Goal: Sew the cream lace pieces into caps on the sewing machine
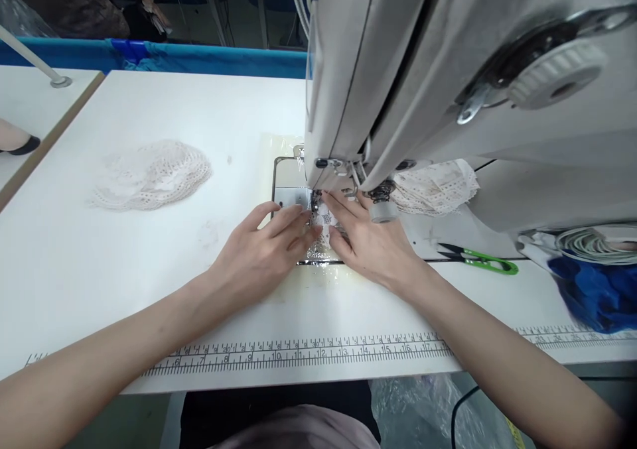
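Ruler marks: a line of numbers [308,353] is printed along the worktop [174,104] edge, closer to the person than both hands.
Left hand: the left hand [263,250] lies flat with its fingers stretched out. Its grip is loose, not curled round anything. The fingertips press on the left edge of the lace.
Right hand: the right hand [371,240] is flat too, with the same loose grip, pressing on the right edge.
Lace strip: a small white lace strip [324,227] sits between the two sets of fingertips, touching both.
Why held so: I think the flat fingers pin the lace down so it cannot slide or bunch up.
Which way it points: its long side seems to run from the palms out past the fingertips to the needle. Fingers hide part of it.
Scissors: small green scissors [480,260] lie just right of the right hand, easy to reach.
Metal plate: a shiny metal plate [288,193] lies under and just past the fingertips.
Sewing machine: the big grey sewing machine [398,71] stands over the fingertips.
Lace pile: a lace pile [149,174] rests well to the left of the left hand.
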Demonstrator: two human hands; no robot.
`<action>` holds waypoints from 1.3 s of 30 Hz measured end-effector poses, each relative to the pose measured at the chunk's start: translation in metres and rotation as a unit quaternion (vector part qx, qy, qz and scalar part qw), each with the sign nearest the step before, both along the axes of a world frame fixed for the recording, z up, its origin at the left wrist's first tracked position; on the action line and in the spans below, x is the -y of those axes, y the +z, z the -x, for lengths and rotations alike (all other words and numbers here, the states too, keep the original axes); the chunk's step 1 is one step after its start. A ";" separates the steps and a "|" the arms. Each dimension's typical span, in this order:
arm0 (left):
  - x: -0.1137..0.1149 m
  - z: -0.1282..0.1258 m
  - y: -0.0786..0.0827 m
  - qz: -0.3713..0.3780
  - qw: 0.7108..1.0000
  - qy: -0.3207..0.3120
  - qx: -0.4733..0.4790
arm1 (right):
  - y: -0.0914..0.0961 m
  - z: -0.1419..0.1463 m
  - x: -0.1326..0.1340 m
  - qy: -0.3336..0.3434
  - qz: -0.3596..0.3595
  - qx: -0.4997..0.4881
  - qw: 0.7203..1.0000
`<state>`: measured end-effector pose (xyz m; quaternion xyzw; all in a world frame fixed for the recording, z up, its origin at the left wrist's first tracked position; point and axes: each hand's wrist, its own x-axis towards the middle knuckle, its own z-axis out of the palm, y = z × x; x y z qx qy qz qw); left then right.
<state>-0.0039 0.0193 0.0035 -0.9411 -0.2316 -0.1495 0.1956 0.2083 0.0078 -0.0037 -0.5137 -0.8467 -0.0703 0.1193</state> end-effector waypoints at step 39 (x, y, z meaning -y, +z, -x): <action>0.001 -0.001 -0.001 0.044 0.995 -0.020 0.092 | 0.007 -0.002 0.013 0.142 -0.141 -0.039 0.979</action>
